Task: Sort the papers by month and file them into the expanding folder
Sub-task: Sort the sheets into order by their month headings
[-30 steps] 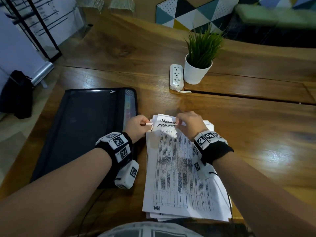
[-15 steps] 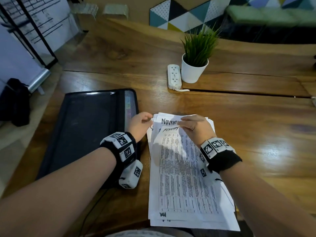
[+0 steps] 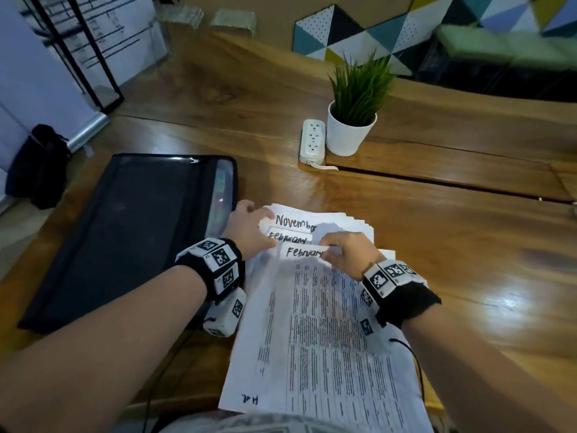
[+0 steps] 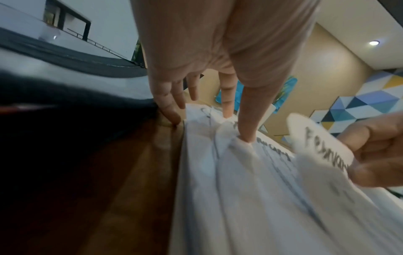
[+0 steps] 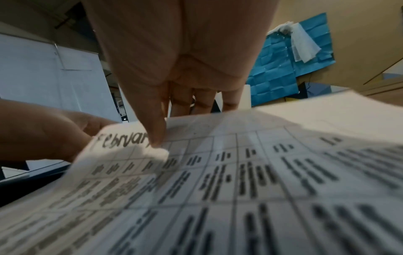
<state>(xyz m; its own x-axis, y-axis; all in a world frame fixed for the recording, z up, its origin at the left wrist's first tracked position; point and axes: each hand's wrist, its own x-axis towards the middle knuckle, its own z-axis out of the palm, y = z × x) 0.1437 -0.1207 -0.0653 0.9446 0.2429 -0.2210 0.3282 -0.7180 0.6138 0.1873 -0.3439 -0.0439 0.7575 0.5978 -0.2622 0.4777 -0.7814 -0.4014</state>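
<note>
Looking down from the head view, the stack of papers [image 3: 318,323] lies on the wooden table [image 3: 468,245] just right of the black expanding folder [image 3: 125,239], which lies flat and appears closed. The right hand [image 3: 349,257] pinches the top corner of a sheet headed "February" [image 3: 304,253] and lifts it off the pile. The left hand [image 3: 249,226] rests with fingers spread on the far left corner of the stack, where a second "February" heading and a "November" sheet [image 3: 295,222] show beneath. A potted plant [image 3: 352,120] and a power strip [image 3: 312,142] stand well apart at the back.

From the left wrist view, the fingers [image 4: 246,120] are mostly straight; the thumb presses down into the papers, holding the lower sheets in place, and the little finger touches the table beside the folder's edge.

From the right wrist view, the thumb lies on top of the printed February sheet with the other fingers behind it, so the hand holds that sheet in a pinch, its corner raised and curved.

By my reading, the step in hand is sorting: fanning the headings to find matching months. The next move likely calls for drawing both February sheets free together without dragging November along, then opening the folder.
</note>
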